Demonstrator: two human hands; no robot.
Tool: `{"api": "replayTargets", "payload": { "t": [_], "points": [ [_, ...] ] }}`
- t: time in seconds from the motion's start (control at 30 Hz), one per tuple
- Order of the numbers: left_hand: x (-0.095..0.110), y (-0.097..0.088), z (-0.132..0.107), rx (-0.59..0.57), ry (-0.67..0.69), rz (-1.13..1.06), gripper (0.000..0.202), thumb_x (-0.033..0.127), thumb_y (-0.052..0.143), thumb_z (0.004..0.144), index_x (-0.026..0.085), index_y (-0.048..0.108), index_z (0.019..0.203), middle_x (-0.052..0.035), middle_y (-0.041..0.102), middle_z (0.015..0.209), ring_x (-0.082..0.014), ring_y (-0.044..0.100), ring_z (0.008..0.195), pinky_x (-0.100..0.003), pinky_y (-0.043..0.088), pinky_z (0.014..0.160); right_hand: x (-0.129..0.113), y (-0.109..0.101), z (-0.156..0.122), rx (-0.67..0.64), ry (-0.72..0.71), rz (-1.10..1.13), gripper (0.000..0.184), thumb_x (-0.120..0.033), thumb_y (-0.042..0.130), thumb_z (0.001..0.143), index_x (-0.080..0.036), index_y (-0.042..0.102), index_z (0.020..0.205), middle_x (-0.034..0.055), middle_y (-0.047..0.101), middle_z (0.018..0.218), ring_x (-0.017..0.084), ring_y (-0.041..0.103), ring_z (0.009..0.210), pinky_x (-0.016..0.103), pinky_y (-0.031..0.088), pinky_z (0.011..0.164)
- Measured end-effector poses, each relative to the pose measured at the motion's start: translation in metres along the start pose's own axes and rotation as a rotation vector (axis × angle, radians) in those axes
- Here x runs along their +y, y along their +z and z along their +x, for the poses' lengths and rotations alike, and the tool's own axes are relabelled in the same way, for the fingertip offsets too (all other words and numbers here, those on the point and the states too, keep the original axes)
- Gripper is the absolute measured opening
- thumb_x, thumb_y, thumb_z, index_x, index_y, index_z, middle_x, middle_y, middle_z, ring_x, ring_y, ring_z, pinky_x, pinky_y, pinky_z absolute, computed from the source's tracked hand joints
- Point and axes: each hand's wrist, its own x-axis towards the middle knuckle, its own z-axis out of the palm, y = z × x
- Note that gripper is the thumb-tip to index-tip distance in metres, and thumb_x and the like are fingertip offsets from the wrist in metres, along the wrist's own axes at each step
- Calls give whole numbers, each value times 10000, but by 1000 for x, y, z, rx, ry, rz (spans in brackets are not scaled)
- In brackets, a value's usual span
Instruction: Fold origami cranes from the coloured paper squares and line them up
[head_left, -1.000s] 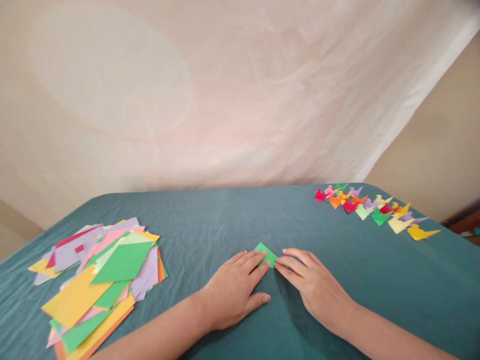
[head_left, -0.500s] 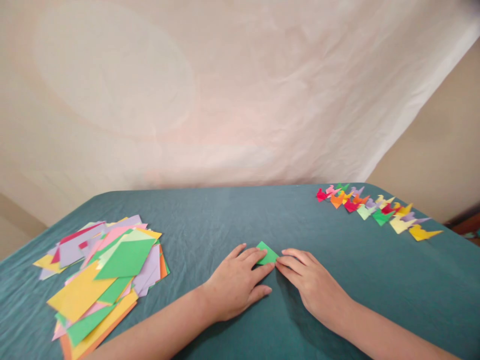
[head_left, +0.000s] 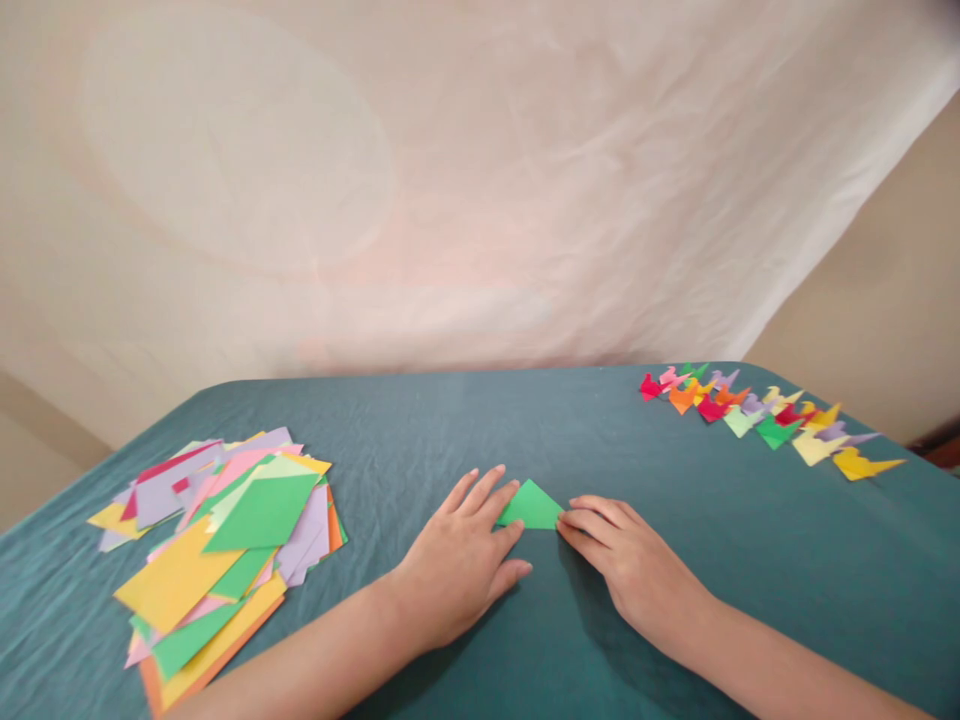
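A green paper [head_left: 531,507], folded into a triangle with its point away from me, lies on the table in front of me. My left hand [head_left: 466,565] rests at its left corner, fingers spread, with fingertips touching the paper's edge. At the right corner, my right hand [head_left: 626,550] pinches the paper between thumb and fingertips. The paper's far left edge is partly covered by my left fingers.
On the left is a loose pile of coloured paper sheets [head_left: 262,510]. Several folded paper birds [head_left: 776,430] stand in rows at the far right. A dark green cloth [head_left: 420,430] covers the table, and a pale sheet [head_left: 480,200] hangs behind it.
My left hand has slid left off the middle of the green paper and its fingers have spread, so more of the triangle shows. My right hand stays at the right corner.
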Motion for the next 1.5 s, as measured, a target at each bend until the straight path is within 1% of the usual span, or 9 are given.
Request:
{"api": "replayTargets", "payload": {
  "t": [0.57, 0.83, 0.93, 1.03, 1.1, 1.13, 1.23, 1.37, 1.5],
  "points": [
    [-1, -8, -9, -31, -66, 113, 403, 466, 416, 879, 160, 653, 991, -99, 497, 1289, -282, 263, 1307, -458, 196, 1074, 2, 2, -1, -9, -14, 15, 299, -88, 411, 853, -132, 611, 1072, 95, 627, 1035, 214, 497, 1060, 381, 472, 845],
    [-9, -5, -14, -73, -40, 145, 272, 249, 455, 849, 140, 647, 1008, -107, 527, 1249, -271, 306, 1280, -431, 150, 1077, 2, 2, -2, -24, -7, 40, 312, -89, 378, 875, -126, 601, 1091, 97, 613, 1059, 226, 486, 1068, 393, 459, 859],
    [-14, -8, -12, -93, -32, 89, 260, 204, 440, 835, 140, 654, 968, -105, 582, 1159, -258, 396, 1216, -415, 211, 1055, 1, 1, -1, -18, -10, 47, 324, -83, 361, 881, -131, 601, 1092, 95, 613, 1056, 224, 488, 1062, 389, 461, 855],
    [-14, -12, -6, -120, -104, 18, 269, 179, 395, 854, 150, 663, 866, -92, 634, 1023, -229, 538, 1040, -390, 340, 967, 1, 2, 0, -9, -11, 62, 321, -95, 357, 888, -136, 605, 1087, 95, 611, 1053, 228, 494, 1049, 389, 461, 851],
    [-10, -10, -3, -85, -158, -15, 288, 202, 359, 887, 152, 639, 935, -92, 615, 1082, -217, 553, 1011, -372, 381, 921, 0, 3, 0, -1, -9, 66, 309, -100, 370, 885, -132, 609, 1078, 97, 614, 1039, 227, 496, 1044, 389, 459, 853],
    [-8, -8, -2, -44, -153, -32, 297, 249, 361, 902, 159, 591, 1066, -89, 562, 1191, -224, 512, 1088, -377, 359, 951, 0, 4, -1, 2, -6, 65, 305, -99, 375, 883, -128, 611, 1074, 98, 615, 1034, 224, 497, 1040, 386, 459, 854],
    [0, 4, -1, -31, 30, -93, 447, 389, 320, 931, 201, 345, 1335, -42, 361, 1402, -202, 293, 1296, -359, 226, 1058, 0, 5, -2, 14, 9, 59, 304, -85, 383, 871, -122, 616, 1064, 101, 618, 1033, 215, 503, 1027, 376, 459, 853],
    [4, 17, -2, -73, 79, -116, 545, 507, 254, 919, 206, 281, 1373, -40, 328, 1422, -217, 256, 1314, -375, 159, 1079, 1, 5, -3, 20, 12, 51, 331, -67, 398, 844, -132, 604, 1095, 101, 620, 1043, 216, 499, 1038, 374, 456, 861],
    [3, 16, -1, -63, 81, -94, 543, 519, 270, 912, 213, 319, 1357, -42, 360, 1404, -227, 285, 1300, -391, 143, 1078, 0, 5, -3, -28, 13, 48, 341, -105, 438, 843, -158, 576, 1150, 97, 608, 1063, 224, 494, 1043, 391, 445, 876]
  ]
}}
